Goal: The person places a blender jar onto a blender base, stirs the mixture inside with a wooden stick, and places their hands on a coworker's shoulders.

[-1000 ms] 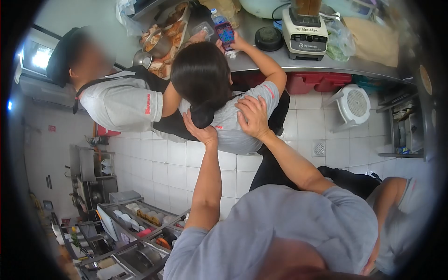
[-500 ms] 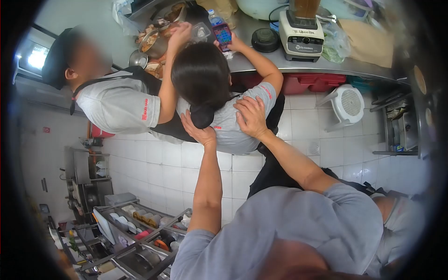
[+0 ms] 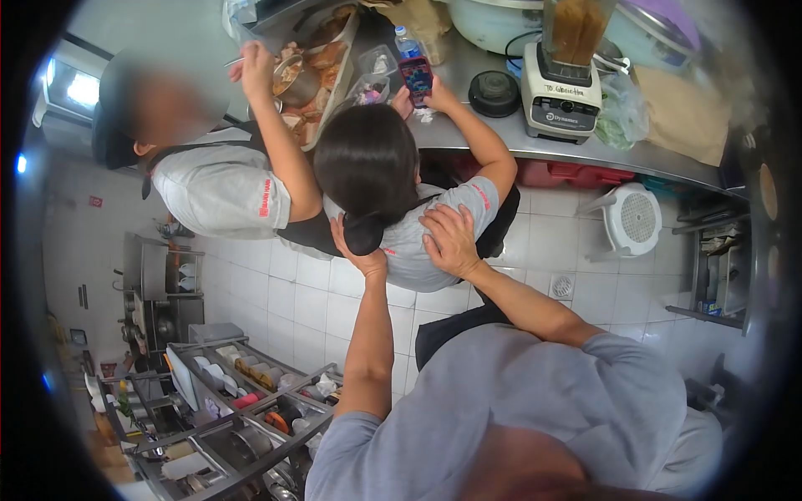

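Observation:
My left hand [image 3: 361,250] rests on the upper back of a co-worker in a grey shirt [image 3: 409,250], beside the dark hair bun [image 3: 364,234]. On the same person's other shoulder lies my right hand [image 3: 451,240], fingers spread over the cloth. Neither hand holds an object. That co-worker holds a phone [image 3: 416,79] with a lit screen in front of them. To the left, a second co-worker in a cap [image 3: 217,188] has one hand [image 3: 254,73] raised near the food, with a thin metal object at the fingers.
A blender [image 3: 564,92], a black round lid [image 3: 494,93] and a tray of meat with a metal pot [image 3: 296,82] stand on the steel counter [image 3: 451,125]. A white stool [image 3: 632,219] is at the right. Lower left stands a dish rack [image 3: 225,426].
The capped co-worker's hand has moved left and up from beside the other's head. The person at the lower right has mostly left view. My hands stay on the co-worker's back and shoulder.

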A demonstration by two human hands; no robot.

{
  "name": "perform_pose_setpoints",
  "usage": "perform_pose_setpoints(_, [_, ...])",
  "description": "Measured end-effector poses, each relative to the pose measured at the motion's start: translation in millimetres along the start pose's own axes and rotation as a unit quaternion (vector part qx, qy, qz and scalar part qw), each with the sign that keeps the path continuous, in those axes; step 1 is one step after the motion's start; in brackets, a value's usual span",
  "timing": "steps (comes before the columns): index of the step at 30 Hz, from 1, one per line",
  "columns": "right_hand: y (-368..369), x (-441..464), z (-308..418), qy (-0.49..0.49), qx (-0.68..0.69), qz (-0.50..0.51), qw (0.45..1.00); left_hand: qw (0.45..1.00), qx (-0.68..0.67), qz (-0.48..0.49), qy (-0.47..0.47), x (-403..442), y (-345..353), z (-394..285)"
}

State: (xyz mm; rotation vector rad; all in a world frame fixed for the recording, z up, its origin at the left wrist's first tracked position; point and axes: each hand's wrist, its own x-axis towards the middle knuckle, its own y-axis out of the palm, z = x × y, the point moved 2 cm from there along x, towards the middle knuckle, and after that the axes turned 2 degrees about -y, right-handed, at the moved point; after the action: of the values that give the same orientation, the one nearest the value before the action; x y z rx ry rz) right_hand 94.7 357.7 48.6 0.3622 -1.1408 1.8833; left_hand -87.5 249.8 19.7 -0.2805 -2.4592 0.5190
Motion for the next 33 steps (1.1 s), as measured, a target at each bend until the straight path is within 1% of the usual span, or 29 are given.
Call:
perform_pose_setpoints(3, [-2,4,-2,-0.005,0.002,0.014,1.0,1.0,-0.012,-0.006,-0.024,1,2,-3])
perform_pose_setpoints(9, [0,2,0,-0.001,-0.004,0.014,1.0,0.999,-0.035,-0.011,-0.034,1,-1,-1])
perform_pose_setpoints(11, [-1,3,0,-0.012,-0.001,0.007,1.0,0.999,-0.016,0.001,-0.029,3,-1,-2])
perform_pose_setpoints(15, [3,2,3,-0.006,-0.003,-0.004,1.0,0.999,-0.024,-0.003,-0.035,2,-2,7])
perform_pose_setpoints(17, [4,1,3,0.009,-0.01,0.011,1.0,1.0,0.02,-0.019,-0.008,1,-2,7])
perform_pose_setpoints(20, [2,2,8,0.015,-0.014,-0.003,1.0,0.999,0.038,-0.018,0.012,1,-3,8])
perform_pose_setpoints(21, [1,4,7,0.015,-0.016,-0.002,1.0,0.999,0.036,-0.017,0.011,2,1,7])
perform_pose_setpoints(23, [4,0,10,0.02,-0.027,-0.002,0.999,1.0,-0.016,-0.012,-0.024,0,-2,12])
perform_pose_setpoints(24, [5,-3,11,0.024,-0.026,-0.002,0.999,1.0,-0.014,-0.009,-0.024,-2,-5,14])
perform_pose_setpoints(26, [5,1,8,0.017,-0.026,-0.01,0.999,1.0,0.008,-0.013,0.013,1,-3,13])
perform_pose_setpoints(27, [5,3,7,0.017,-0.028,-0.012,0.999,1.0,0.006,-0.012,0.014,2,-1,12])
perform_pose_setpoints(30, [5,-1,10,0.016,-0.032,-0.023,0.999,1.0,0.014,-0.011,0.009,-1,-3,8])
perform_pose_setpoints(33, [8,-4,7,0.014,-0.033,-0.035,0.999,1.0,0.021,-0.01,-0.015,-3,-4,5])
